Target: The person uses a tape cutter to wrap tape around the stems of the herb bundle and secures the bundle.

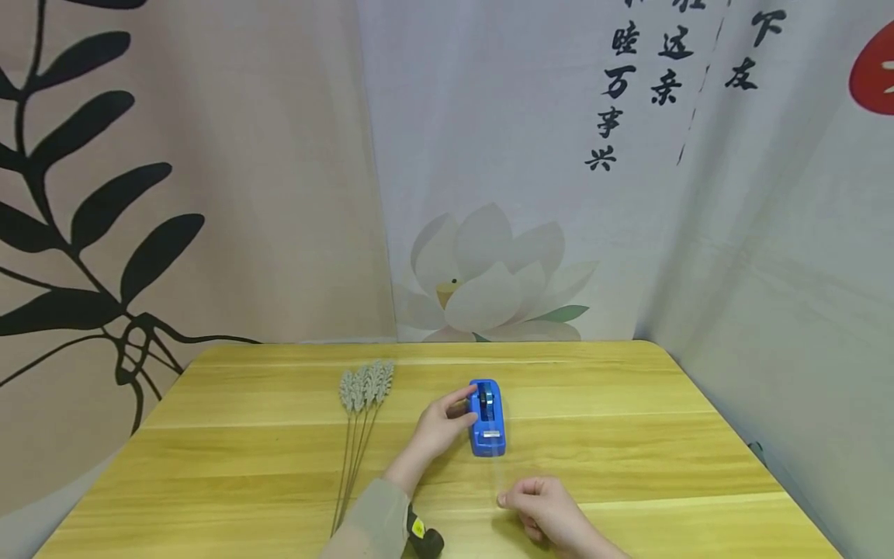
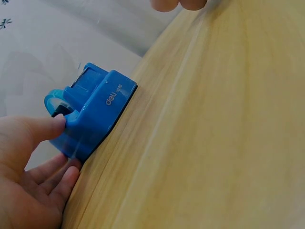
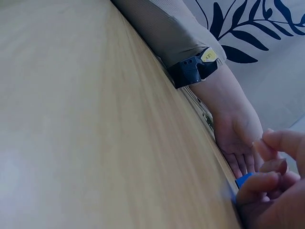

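A blue tape dispenser (image 1: 487,444) stands on the wooden table in front of me. My left hand (image 1: 438,425) grips its left side; in the left wrist view the thumb lies against the upper part of the dispenser (image 2: 102,107) and the other fingers are low at its side. From the dispenser a strip of clear tape (image 1: 498,473) runs toward me. Thumb and forefinger of my right hand (image 1: 548,508) pinch the tape's free end, nearer the front. In the right wrist view, the right hand (image 3: 274,191) hides most of the dispenser.
Several grey dried-flower stems (image 1: 366,387) lie on the table (image 1: 244,450) left of my left arm. A black wrist camera (image 1: 424,537) with a yellow label sits by the left sleeve. Printed curtains (image 1: 293,194) hang behind the table and along its right side.
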A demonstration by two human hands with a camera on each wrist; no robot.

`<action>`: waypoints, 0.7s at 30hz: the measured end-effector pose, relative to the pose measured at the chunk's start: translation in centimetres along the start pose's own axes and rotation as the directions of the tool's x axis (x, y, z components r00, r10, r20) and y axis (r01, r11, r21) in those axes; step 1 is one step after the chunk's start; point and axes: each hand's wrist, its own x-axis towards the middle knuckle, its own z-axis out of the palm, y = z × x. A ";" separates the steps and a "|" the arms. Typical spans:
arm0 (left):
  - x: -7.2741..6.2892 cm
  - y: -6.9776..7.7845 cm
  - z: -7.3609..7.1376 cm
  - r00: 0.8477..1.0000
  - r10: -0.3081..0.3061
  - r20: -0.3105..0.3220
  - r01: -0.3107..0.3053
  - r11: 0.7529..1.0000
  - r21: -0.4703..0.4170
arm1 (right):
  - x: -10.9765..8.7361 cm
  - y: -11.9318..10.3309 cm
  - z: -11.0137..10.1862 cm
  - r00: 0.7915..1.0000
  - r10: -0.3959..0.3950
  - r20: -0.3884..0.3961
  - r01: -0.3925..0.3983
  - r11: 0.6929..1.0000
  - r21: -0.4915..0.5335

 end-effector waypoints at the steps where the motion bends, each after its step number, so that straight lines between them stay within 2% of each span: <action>1: 0.0 0.0 0.0 1.000 0.002 -0.001 -0.002 1.000 0.001 | 0.0 0.1 0.0 1.000 0.001 0.010 -0.001 1.000 -0.005; 15: -0.1 0.1 -0.3 1.000 0.011 -0.017 -0.011 1.000 -0.001 | 0.2 -0.2 -0.1 0.996 0.065 0.057 -0.064 0.998 -0.021; 21: -0.5 1.1 -0.5 1.000 -0.006 0.006 0.006 1.000 -0.006 | 0.1 0.0 -0.5 0.995 0.069 0.077 -0.069 0.998 -0.001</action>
